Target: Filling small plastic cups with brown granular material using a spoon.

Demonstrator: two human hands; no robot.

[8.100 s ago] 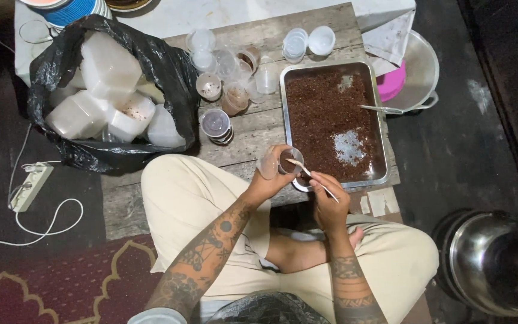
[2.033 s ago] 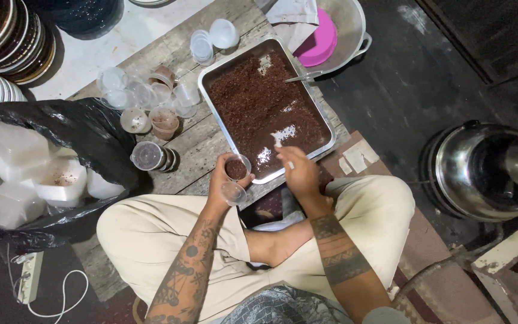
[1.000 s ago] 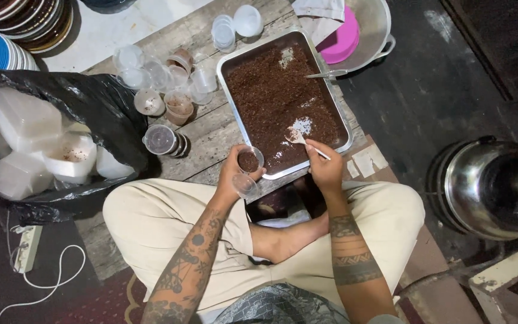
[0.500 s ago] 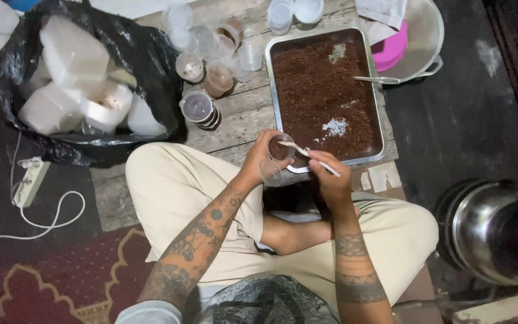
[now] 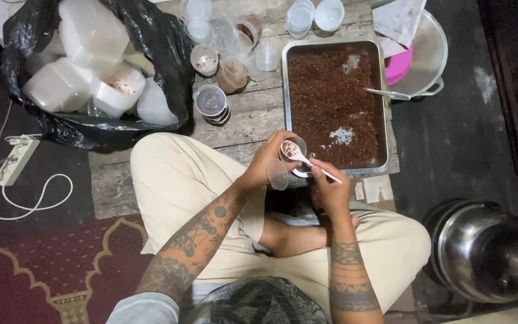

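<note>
Seated cross-legged on the floor before a low plank worktop [image 5: 253, 117], close against the near edge of a metal tray [image 5: 334, 171] of dark brown crumbly mix. Left hand [image 5: 265, 165] curled shut around a small clear plastic cup [image 5: 283, 162], held tilted just over the tray's near rim. Right hand [image 5: 331, 186] pinched closed on the handle of a white plastic spoon [image 5: 304, 159], its bowl loaded with brown mix and poised at the cup's mouth. Likely risk: crumbs spilling past the narrow mouth onto the lap or the planks, given the heaped spoon and the tilt of the cup; a squeeze too firm could also buckle the thin wall. Nearby, a cluster of filled and empty cups [image 5: 220, 66] beyond the left knee, a black bag [image 5: 163, 48] of white foam boxes to the left, a steel pot [image 5: 487, 252] on the floor to the right.
</note>
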